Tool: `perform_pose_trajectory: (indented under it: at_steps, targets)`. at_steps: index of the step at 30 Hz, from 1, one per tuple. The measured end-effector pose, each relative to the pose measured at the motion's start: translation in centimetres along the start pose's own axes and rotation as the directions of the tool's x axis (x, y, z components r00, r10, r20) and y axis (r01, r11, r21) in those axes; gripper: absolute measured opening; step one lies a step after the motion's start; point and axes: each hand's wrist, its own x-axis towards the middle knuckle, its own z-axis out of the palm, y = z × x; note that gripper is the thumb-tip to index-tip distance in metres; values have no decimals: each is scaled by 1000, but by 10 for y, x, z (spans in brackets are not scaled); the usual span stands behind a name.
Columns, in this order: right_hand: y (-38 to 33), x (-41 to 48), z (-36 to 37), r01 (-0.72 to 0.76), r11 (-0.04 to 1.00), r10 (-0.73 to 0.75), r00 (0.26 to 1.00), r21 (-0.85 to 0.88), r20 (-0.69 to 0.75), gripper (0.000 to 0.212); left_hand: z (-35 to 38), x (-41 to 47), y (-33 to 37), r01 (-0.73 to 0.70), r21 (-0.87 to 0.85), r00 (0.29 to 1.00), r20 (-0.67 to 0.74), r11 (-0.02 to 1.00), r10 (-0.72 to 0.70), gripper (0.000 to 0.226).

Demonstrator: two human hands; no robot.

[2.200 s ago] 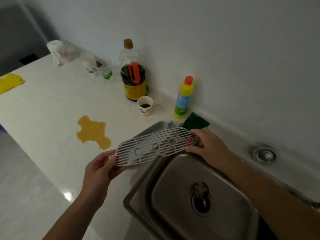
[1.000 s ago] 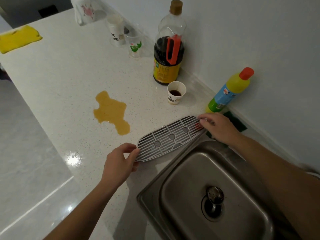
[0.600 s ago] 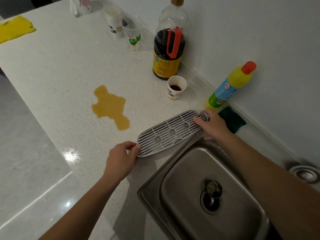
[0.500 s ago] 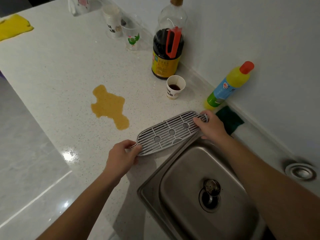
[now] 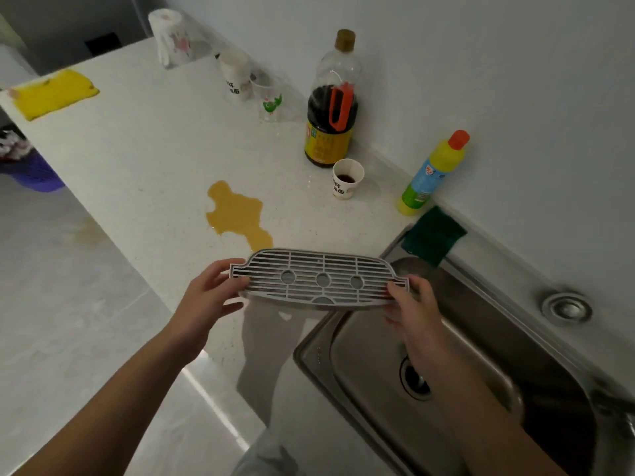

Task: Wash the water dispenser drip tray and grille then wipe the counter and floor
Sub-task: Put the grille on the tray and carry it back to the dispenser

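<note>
I hold a grey drip tray with its white slotted grille [image 5: 318, 280] on top, level in the air over the counter edge beside the steel sink [image 5: 457, 365]. My left hand [image 5: 206, 300] grips its left end and my right hand [image 5: 410, 307] grips its right end. A yellow-brown spill [image 5: 237, 218] lies on the white counter [image 5: 144, 156] just beyond the tray. A dark green scouring sponge [image 5: 433, 235] rests at the sink's back corner, next to a yellow detergent bottle [image 5: 431, 175].
Along the wall stand a soy sauce bottle [image 5: 331, 108], a paper cup with dark liquid [image 5: 346, 183], a glass [image 5: 271, 101], another cup [image 5: 235, 77] and a paper roll [image 5: 171, 37]. A yellow cloth [image 5: 51, 92] lies at the counter's far end. A purple bin [image 5: 29, 170] stands on the floor.
Both hands have lifted the tray with its grille off the counter by the sink and swung it towards me, so it now hangs level above the counter edge.
</note>
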Motion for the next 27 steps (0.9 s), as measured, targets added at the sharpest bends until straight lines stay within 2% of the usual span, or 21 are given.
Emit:
perform_pose_trajectory:
  at_steps: [3,8,16,21,27]
  targets:
    - [18,-39,11,-11,999,8,998,42,63,22,-21,-36,-13,-9,-61,998,-57,998,5,21]
    - [44,-90,45,-6,997,-9,982,76,186,21,-60,-110,-51,-14,-167,961,-273,986,-33,19]
    - [71,-163,137,-2,1000,11,934,-25,358,22,-157,-214,-106,-66,-353,864,-487,933,-123,20]
    - [87,-210,214,52,991,7,897,-121,443,17,-235,-250,-138,-117,-422,813,-561,899,-158,22]
    - [115,-252,338,102,971,23,858,-215,513,19,-355,-267,-174,-141,-458,781,-596,878,-186,23]
